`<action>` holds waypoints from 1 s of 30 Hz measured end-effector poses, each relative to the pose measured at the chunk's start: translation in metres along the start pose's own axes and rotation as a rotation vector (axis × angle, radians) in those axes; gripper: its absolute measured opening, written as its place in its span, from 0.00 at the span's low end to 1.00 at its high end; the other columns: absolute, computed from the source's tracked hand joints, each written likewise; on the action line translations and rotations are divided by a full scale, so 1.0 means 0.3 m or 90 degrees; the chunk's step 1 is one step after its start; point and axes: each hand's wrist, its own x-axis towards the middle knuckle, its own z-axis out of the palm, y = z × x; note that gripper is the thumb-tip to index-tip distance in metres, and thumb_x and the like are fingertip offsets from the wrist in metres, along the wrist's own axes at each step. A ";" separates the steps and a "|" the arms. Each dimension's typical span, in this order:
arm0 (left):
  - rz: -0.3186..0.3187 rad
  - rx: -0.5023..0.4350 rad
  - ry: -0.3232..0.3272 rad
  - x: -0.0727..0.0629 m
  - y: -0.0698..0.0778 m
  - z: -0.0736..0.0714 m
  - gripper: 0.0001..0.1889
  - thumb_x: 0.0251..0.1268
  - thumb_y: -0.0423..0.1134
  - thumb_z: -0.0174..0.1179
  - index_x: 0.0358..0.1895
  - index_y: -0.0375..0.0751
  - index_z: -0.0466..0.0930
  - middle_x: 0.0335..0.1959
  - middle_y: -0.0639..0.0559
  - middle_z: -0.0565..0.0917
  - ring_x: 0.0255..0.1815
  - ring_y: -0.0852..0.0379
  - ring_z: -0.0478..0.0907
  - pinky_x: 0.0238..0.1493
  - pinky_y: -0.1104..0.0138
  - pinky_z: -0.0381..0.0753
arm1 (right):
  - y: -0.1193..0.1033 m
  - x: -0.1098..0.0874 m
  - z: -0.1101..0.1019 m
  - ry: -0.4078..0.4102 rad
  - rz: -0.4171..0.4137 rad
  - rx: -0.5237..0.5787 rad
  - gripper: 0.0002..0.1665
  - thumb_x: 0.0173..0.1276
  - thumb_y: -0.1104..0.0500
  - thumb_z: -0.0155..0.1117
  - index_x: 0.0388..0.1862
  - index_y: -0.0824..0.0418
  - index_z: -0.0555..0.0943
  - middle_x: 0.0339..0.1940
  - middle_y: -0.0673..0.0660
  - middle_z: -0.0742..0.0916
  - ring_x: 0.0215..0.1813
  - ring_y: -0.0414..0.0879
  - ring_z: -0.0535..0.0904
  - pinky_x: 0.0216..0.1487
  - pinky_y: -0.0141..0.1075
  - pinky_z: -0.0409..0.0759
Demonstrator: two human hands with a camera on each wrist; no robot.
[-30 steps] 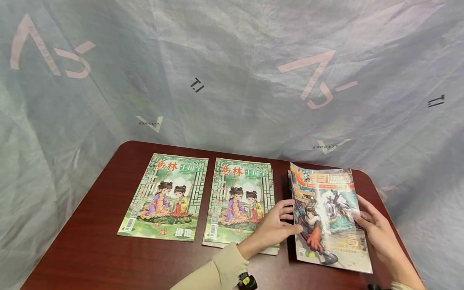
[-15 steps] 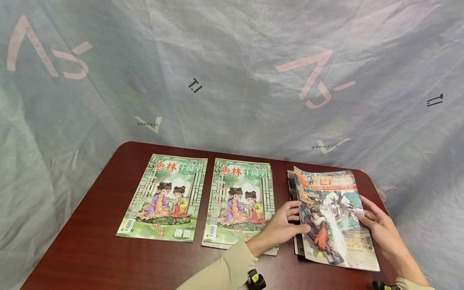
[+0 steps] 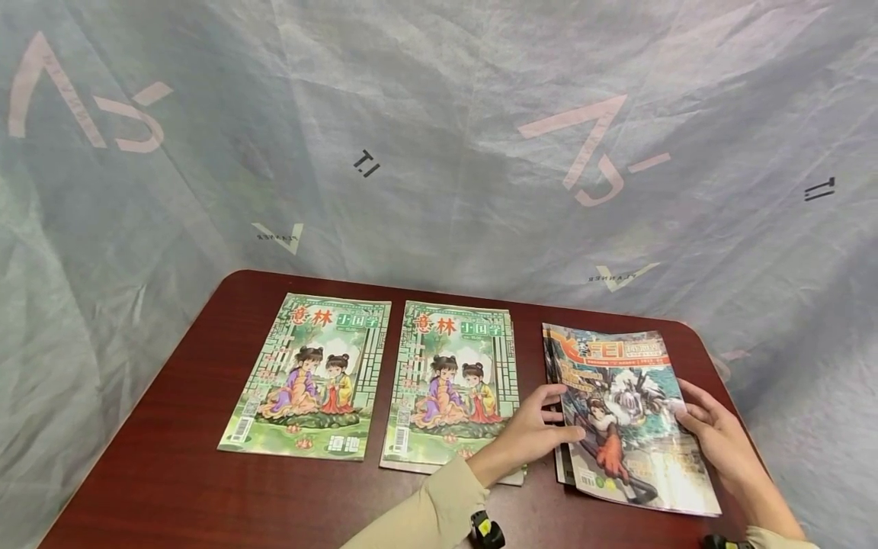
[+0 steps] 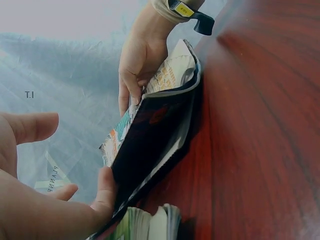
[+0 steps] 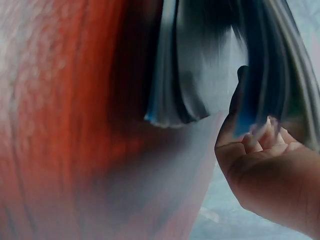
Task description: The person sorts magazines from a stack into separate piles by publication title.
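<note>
The magazine (image 3: 641, 438) could slip askew: the right hand (image 3: 716, 435) pinches one edge, but the left hand's (image 3: 528, 435) spread grip barely steadies the other.

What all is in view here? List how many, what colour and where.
Table: one, dark red, foreground.
Cloth: count unclear, grey with printed marks, behind the table.
Green magazine: one visible, green, left.
Middle pile: one, green-topped, centre.
Held magazine: one, multicoloured, right.
Dark layer: count unclear, dark, under the held magazine's left side.
Wrist gadgets: two, black and yellow, bottom edge.
Sleeves: two, beige, lower right.
Left-hand grip: one, touching the held magazine's left edge.
Right-hand grip: one, pinching its right edge.
</note>
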 end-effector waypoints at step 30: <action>-0.022 0.063 0.020 -0.002 0.014 0.025 0.41 0.66 0.41 0.79 0.82 0.54 0.72 0.79 0.41 0.75 0.52 0.59 0.87 0.70 0.51 0.82 | -0.018 0.001 0.008 0.080 0.036 -0.104 0.41 0.93 0.48 0.51 0.89 0.74 0.56 0.61 0.40 0.82 0.47 0.10 0.69 0.44 0.17 0.76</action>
